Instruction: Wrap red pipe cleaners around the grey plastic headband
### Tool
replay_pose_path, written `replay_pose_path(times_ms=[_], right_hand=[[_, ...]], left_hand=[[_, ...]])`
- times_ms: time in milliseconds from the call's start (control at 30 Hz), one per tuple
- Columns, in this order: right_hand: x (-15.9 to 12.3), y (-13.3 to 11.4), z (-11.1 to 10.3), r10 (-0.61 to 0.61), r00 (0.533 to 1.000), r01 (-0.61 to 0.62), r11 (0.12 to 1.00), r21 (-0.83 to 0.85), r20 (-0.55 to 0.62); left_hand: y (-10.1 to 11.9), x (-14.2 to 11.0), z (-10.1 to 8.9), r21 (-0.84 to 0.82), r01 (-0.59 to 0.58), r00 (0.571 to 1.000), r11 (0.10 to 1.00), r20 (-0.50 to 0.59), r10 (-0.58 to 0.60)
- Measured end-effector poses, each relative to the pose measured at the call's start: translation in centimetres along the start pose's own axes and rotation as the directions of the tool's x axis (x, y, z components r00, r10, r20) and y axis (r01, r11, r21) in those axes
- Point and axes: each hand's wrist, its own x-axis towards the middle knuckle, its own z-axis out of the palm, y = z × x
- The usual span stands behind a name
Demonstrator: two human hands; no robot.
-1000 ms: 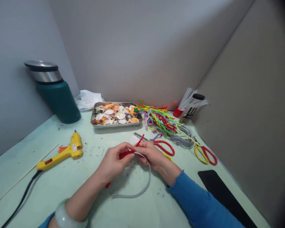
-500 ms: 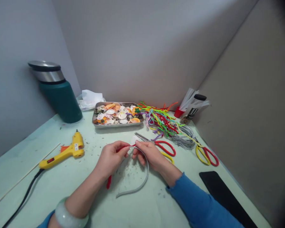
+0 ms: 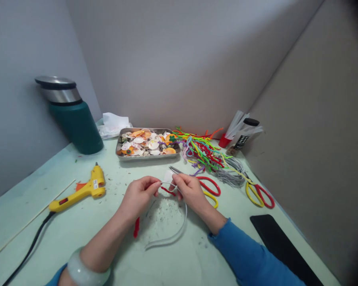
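Over a green tabletop [image 3: 167, 268], left hand [image 3: 139, 198] and right hand [image 3: 193, 194] pinch a grey cord [image 3: 184, 218].

We've got a pale green table [image 3: 197, 262] under the fingers [image 3: 150, 184], dark specks [image 3: 164, 216] scattered just below them. Plain walls on three sides: bluish-grey left wall [image 3: 14, 107] off to the fingers' left, grey back wall [image 3: 167, 79] beyond them, browner, darker right wall [image 3: 316, 131] to their right. We see slanting corner seams either side. Light's soft; we note a paler patch high on the back wall, up and right of the fingers, dim diagonal shadow below it.
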Motion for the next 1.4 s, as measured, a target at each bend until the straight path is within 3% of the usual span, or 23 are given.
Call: replay_pose_path(times_ms=[167, 300, 467, 700, 867, 1100, 1400], right_hand=[[0.3, 0.0, -0.2, 0.052, 0.998, -0.053, 0.996, 0.074, 0.019], [0.2, 0.2, 0.1, 0.083, 0.989, -0.098, 0.989, 0.111, 0.126], [-0.5, 0.1, 0.6, 0.008, 0.967, -0.028, 0.997, 0.074, 0.255], [-0.4, -0.8, 0.5, 0.061, 0.965, -0.073, 0.997, 0.039, 0.256], [-0.4, -0.8, 0.2, 0.049, 0.958, -0.078, 0.993, 0.093, 0.283], [-0.4, -0.6, 0.1, 0.119, 0.930, -0.189, 0.967, 0.174, 0.349], [-0.5, -0.4, 0.1, 0.122, 0.895, -0.273, 0.910, 0.312, 0.430]], left_hand=[[0.4, 0.0, 0.0, -0.170, 0.132, 0.991, 0.977, 0.047, -0.125], [0.3, 0.1, 0.0, -0.285, 0.195, 0.980, 0.938, 0.085, -0.178], [0.0, 0.0, 0.1, -0.364, 0.218, 0.974, 0.906, 0.137, -0.179], [0.2, -0.3, 0.0, -0.482, 0.274, 0.953, 0.832, 0.251, -0.168], [0.7, -0.3, 0.0, -0.497, 0.307, 0.944, 0.811, 0.264, -0.195], [0.7, -0.5, 0.0, -0.508, 0.326, 0.940, 0.797, 0.262, -0.218], [0.7, -0.5, 0.2, -0.448, 0.320, 0.941, 0.835, 0.253, -0.225]])
